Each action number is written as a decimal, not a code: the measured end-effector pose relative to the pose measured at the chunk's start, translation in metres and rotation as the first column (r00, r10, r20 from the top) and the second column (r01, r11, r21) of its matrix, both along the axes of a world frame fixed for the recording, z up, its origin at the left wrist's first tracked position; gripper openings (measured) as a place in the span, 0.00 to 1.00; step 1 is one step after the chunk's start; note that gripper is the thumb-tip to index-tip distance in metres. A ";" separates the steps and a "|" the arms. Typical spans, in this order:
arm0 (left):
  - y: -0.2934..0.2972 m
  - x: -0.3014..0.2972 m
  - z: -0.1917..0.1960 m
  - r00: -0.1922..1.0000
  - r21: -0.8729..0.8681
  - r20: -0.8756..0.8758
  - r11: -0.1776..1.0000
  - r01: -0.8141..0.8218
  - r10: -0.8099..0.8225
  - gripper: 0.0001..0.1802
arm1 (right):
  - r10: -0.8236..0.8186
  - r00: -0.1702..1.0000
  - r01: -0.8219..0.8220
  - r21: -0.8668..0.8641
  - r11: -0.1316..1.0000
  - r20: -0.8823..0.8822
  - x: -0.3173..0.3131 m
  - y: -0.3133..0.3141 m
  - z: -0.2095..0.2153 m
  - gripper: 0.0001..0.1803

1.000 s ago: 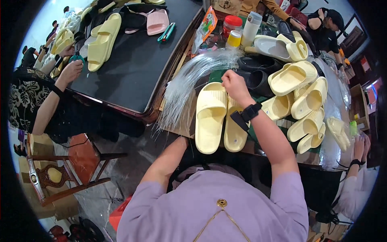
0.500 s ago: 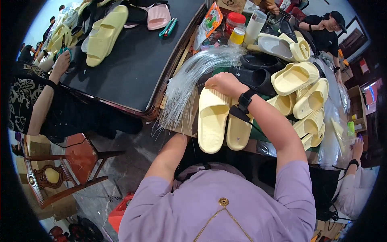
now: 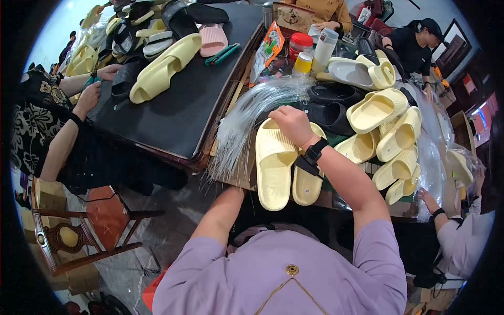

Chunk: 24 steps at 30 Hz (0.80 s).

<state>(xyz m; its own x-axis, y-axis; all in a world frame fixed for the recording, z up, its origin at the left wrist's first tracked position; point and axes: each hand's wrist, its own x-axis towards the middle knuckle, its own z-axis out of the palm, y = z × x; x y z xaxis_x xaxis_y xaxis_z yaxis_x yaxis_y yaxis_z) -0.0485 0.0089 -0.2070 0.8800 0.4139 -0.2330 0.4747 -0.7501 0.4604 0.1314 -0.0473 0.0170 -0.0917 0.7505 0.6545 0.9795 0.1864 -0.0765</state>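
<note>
A pair of cream slide sandals lies side by side at the table's front edge: the left slide (image 3: 274,173) shows fully, and the right slide (image 3: 306,184) is partly covered by my wrist. Over their toe ends is my right hand (image 3: 292,125), its fingers bent closed against the left slide's toe; what they pinch is hidden. A black watch-like band with a dark attachment is on that wrist. My left forearm (image 3: 220,215) reaches up to the table edge, where the hand drops out of sight. Left of the slides is a bundle of clear thin strands (image 3: 239,123).
Several cream slides (image 3: 397,137) and black slides (image 3: 328,116) are heaped to the right. A white bottle (image 3: 324,50) and a red-lidded jar (image 3: 300,44) stand behind. Across the black table (image 3: 173,123), a co-worker's hand (image 3: 90,97) holds scissors near more slides. A wooden chair (image 3: 107,210) stands lower left.
The view has shifted slightly, so the tables sit lower. My right hand has curled more over the slides' toes. At left, the co-worker's second hand has come into view beside a black slide.
</note>
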 end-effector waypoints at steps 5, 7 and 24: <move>0.003 0.001 0.005 1.000 0.008 -0.008 1.000 -0.004 0.004 0.17 | -0.066 0.998 0.065 -0.043 0.997 -0.026 0.000 -0.011 0.001 0.06; 0.003 0.001 0.006 1.000 0.011 -0.008 1.000 -0.010 0.010 0.16 | -0.109 0.993 0.104 -0.090 0.990 -0.049 0.000 -0.013 -0.002 0.06; 0.027 -0.029 -0.001 0.992 0.012 -0.058 0.994 -0.108 0.108 0.15 | -0.171 0.980 0.148 -0.207 0.967 -0.099 0.004 -0.008 -0.023 0.08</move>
<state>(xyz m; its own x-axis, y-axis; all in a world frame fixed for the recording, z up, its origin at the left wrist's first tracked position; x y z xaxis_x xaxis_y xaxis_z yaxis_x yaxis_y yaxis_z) -0.0777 0.0359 -0.2084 0.8151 0.5079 -0.2786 0.5789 -0.6970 0.4232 0.1355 -0.0558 -0.0056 0.1072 0.8648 0.4905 0.9776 -0.0017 -0.2105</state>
